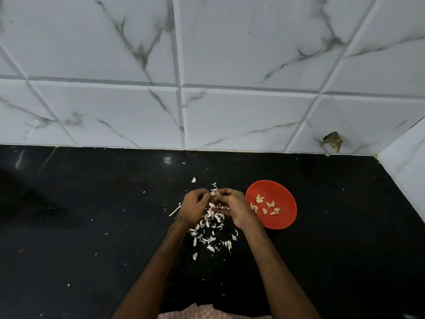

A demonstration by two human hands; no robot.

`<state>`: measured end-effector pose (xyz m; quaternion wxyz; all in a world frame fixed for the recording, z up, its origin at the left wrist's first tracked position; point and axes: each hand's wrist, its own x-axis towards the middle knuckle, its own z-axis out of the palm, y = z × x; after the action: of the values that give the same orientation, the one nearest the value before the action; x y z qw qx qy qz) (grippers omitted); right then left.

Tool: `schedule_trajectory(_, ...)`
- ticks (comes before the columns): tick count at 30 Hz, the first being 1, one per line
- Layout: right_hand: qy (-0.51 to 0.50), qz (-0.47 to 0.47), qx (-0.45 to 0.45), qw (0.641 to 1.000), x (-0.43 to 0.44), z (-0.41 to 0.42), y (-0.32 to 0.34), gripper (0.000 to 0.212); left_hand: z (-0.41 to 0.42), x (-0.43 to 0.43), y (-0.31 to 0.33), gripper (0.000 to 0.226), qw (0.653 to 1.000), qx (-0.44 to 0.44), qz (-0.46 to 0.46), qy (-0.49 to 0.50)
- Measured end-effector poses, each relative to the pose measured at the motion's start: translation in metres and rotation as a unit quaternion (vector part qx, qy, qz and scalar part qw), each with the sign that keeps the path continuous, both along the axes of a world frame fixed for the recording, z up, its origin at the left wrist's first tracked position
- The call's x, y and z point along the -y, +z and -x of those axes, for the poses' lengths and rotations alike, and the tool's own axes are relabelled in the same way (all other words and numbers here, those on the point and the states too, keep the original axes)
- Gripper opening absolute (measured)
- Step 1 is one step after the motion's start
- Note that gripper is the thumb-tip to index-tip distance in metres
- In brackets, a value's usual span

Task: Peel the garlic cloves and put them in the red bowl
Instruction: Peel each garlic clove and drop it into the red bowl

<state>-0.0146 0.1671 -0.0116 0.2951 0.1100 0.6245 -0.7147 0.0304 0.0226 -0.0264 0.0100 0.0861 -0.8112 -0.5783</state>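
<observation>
My left hand (pixel 194 207) and my right hand (pixel 232 207) meet above a black counter, fingertips pinched together on a small garlic clove (pixel 213 194) that is mostly hidden between them. A red bowl (pixel 281 217) sits just right of my right hand and holds several peeled cloves (pixel 259 199). Below and between my hands lies a scatter of papery garlic skins (pixel 211 236), with a few more loose cloves mixed in; which are unpeeled I cannot tell.
The black counter (pixel 92 226) stretches left and toward me. A white marbled tile wall (pixel 207 88) rises behind, and a side wall (pixel 404 185) closes the right. A thin garlic stem (pixel 174 210) lies left of my left hand. Checked cloth (pixel 202 311) shows at the bottom edge.
</observation>
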Motion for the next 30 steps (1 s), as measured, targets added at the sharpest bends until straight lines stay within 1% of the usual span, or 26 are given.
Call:
schedule_trajectory(4, -0.002, -0.027, -0.032, 0.999, -0.002, -0.001, -0.001, 0.009, 0.002, 0.003, -0.004, 0.025, 0.999, -0.013, 0.033, -0.021)
schedule_trajectory(7, 0.001, -0.09, -0.112, 0.99, 0.0, 0.0, -0.004, 0.007, 0.004, 0.004, -0.007, 0.024, 0.999, -0.021, 0.042, -0.014)
schedule_trajectory(9, 0.009, -0.125, -0.154, 0.98, 0.001, 0.001, -0.008, 0.01, 0.004, 0.005, -0.007, 0.023, 0.998, -0.027, 0.05, -0.007)
schedule_trajectory(11, 0.009, -0.128, -0.173, 0.977, 0.002, 0.001, -0.009, 0.014, 0.005, 0.005, -0.006, 0.022, 0.998, -0.033, 0.053, -0.006)
schedule_trajectory(13, 0.016, -0.128, -0.193, 0.973, 0.001, 0.0, -0.007, 0.012, 0.004, 0.005, -0.007, 0.022, 0.998, -0.037, 0.054, -0.003)
schedule_trajectory(16, 0.036, -0.152, -0.223, 0.962, 0.001, -0.001, -0.006, 0.009, 0.004, 0.007, -0.011, 0.022, 0.997, -0.04, 0.062, -0.003)
schedule_trajectory(19, 0.034, -0.17, -0.212, 0.962, 0.003, 0.0, -0.008, 0.016, 0.004, 0.006, -0.013, 0.022, 0.997, -0.035, 0.062, 0.004)
schedule_trajectory(23, 0.016, -0.135, -0.169, 0.976, 0.005, -0.002, -0.01, 0.021, 0.004, 0.007, -0.015, 0.023, 0.997, -0.022, 0.067, 0.016)
schedule_trajectory(27, -0.032, -0.091, -0.132, 0.987, 0.006, -0.001, -0.01, 0.02, 0.002, 0.009, -0.018, 0.024, 0.991, 0.02, 0.126, 0.037)
schedule_trajectory(28, -0.045, -0.086, -0.132, 0.986, 0.005, 0.0, -0.01, 0.018, 0.001, 0.01, -0.019, 0.022, 0.988, 0.036, 0.147, 0.033)
schedule_trajectory(30, -0.051, -0.095, -0.145, 0.983, 0.004, 0.0, -0.01, 0.015, 0.0, 0.012, -0.019, 0.01, 0.98, 0.074, 0.185, 0.008)
